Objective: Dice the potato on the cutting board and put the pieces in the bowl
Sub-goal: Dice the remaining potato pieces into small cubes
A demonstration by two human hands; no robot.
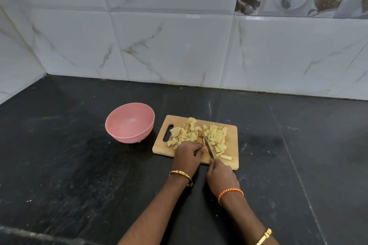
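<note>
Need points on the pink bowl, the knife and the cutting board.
pink bowl (130, 123), head view, inner wall.
knife (208, 146), head view, middle of the blade.
cutting board (232, 145), head view, bare wood near right edge.

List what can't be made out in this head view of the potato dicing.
- Knife handle: hidden inside the right hand; only the blade shows.
- What the left hand fingers press: covered by the hand itself.
- Cutting board near edge: partly hidden by both hands.
- Bowl underside: hidden by its own wall.
</note>
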